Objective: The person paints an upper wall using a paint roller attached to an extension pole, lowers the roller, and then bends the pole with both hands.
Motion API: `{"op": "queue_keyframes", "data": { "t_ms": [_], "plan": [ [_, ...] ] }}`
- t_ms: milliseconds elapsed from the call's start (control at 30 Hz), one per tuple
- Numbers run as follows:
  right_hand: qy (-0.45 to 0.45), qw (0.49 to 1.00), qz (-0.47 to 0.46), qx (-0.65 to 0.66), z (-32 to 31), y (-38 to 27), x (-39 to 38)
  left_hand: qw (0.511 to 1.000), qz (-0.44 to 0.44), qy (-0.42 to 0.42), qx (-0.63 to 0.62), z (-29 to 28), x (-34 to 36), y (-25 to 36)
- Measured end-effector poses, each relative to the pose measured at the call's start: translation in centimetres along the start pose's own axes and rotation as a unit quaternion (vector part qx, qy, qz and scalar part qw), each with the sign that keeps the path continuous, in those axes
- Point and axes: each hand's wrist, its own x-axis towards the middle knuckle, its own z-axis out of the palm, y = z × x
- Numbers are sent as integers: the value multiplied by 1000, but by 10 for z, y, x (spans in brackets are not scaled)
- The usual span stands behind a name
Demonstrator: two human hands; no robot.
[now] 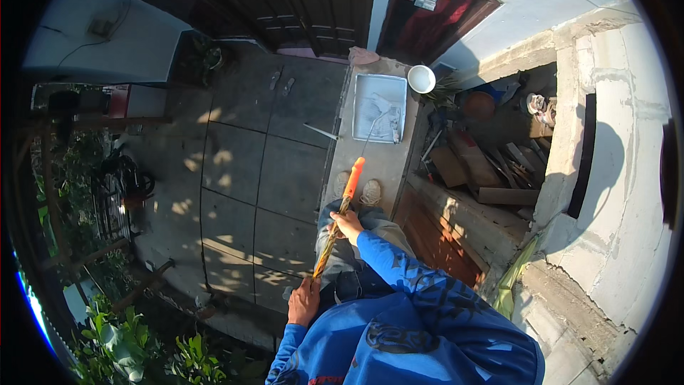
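I grip a paint roller on a yellow, patterned extension pole (326, 249) with an orange handle (354, 178). My left hand (303, 301) is closed around the pole's lower end. My right hand (346, 224) holds it higher up, below the orange part. The thin metal rod runs up into a white-lined paint tray (358, 107), where the roller head (385, 117) lies in pale paint. The tray rests on a concrete ledge (370, 160), and my shoes (370, 192) stand on the same ledge. A white bucket (421, 79) sits beside the tray's upper right corner.
Left lies a paved yard (235, 157) with sandals (288, 85), plants (114, 342) and a parked two-wheeler (128, 178). A recess (499, 164) on the right holds boards and clutter, beside a block wall (605, 171). Dark doors (313, 0) are ahead.
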Motion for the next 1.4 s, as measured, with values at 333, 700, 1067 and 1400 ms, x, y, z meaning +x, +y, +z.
{"op": "queue_keyframes", "data": {
  "t_ms": [333,700,1067,1400],
  "plan": [
    [5,1000,7,-18,11,40,9,996,-33,-61,-60,-29,-72,-32],
    [-26,990,105,-87,16,84,-15,996,-37,-34,-67,-22,-138,-64],
    [32,999,7,-8,-13,10,30,995,-17,-39,-92,-11,-64,-22],
    [-46,993,57,-95,12,28,-11,987,-91,-49,-122,-42,-104,-29]
  ]
}}
